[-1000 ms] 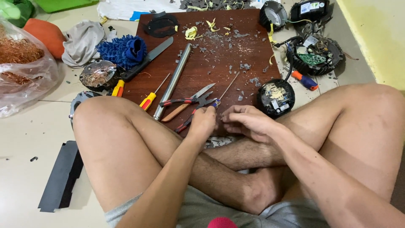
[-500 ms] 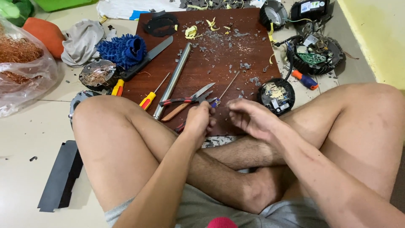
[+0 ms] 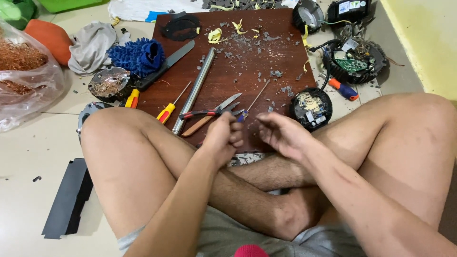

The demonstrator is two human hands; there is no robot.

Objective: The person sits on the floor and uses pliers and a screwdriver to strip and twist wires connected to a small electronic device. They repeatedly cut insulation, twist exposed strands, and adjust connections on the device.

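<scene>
I sit cross-legged on the floor in front of a brown wooden board. My left hand is curled into a fist over my shin at the board's near edge, and nothing shows inside it. My right hand hovers beside it, a small gap apart, with its fingers loosely spread and nothing in them. Just beyond the left hand lie red-handled pliers, a wooden-handled tool and a thin blue-handled screwdriver. An opened round black casing sits just past the right hand.
On the board lie a long metal rod, a yellow-red screwdriver, a black-handled knife and grey chips. Left of it are a blue mitt, a grey cloth, a copper-wire bag. A round unit with a circuit board lies at right.
My two hands, which were touching over the board's near edge, have drawn apart. The right hand has lifted and opened; the left has curled shut.
</scene>
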